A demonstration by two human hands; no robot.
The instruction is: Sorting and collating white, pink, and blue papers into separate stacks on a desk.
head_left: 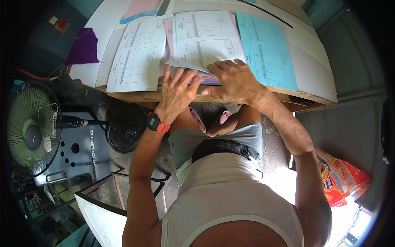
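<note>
Overhead, wooden table (135, 96) under both hands, white printed sheet (135, 57) beyond the left hand (177, 91), blue sheet (267, 49) just beyond the right hand (235, 80), paper stack (203, 41) pressed flat under both open palms, hands side by side, fingers spread, gripping nothing

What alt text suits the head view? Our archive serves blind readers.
Seen from above, a person's left hand and right hand press flat on a stack of printed forms at a wooden table's edge. Blue sheets lie right; a fan stands lower left.
</note>
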